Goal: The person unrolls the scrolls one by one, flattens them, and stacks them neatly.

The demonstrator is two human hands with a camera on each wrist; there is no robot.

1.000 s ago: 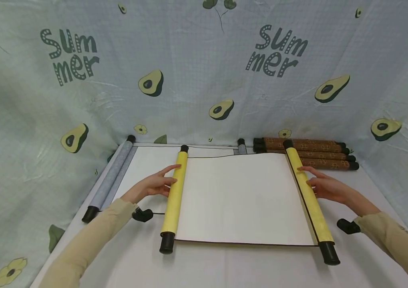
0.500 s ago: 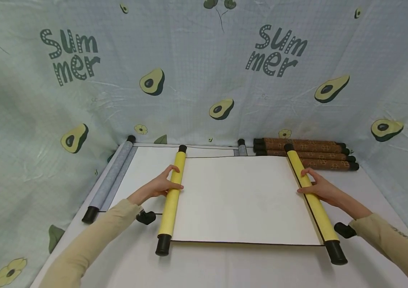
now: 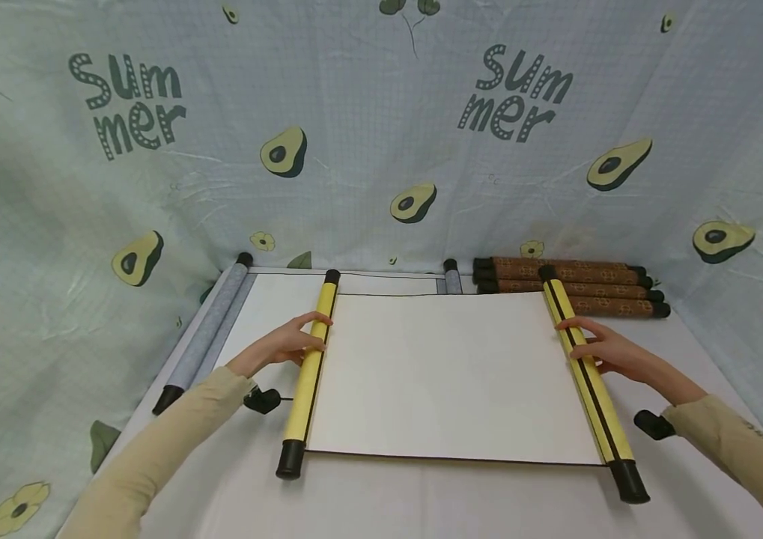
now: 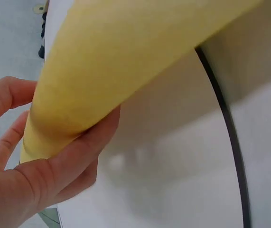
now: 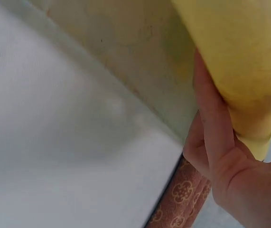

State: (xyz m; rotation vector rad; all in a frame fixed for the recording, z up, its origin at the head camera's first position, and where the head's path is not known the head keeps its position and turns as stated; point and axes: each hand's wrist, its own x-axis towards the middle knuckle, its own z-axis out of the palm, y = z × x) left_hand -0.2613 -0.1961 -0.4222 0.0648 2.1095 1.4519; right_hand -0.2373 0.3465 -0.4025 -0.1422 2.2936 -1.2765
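Left hand (image 3: 284, 346), right hand (image 3: 615, 352) round yellow rollers (image 3: 302, 404), 1 each, below 2 "summer" prints (image 3: 517, 91)

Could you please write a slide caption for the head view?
Left hand and right hand hold a yellow-backed scroll open, brown patterned scrolls lying behind its right end.

Brown rolls (image 3: 597, 289) — flower-patterned, unrolled grey scroll (image 3: 209, 329), avocado-print backdrop (image 3: 347, 97)

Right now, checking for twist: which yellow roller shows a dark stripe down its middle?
The right yellow roller, held by the right hand; the left yellow roller has it beside the white sheet.
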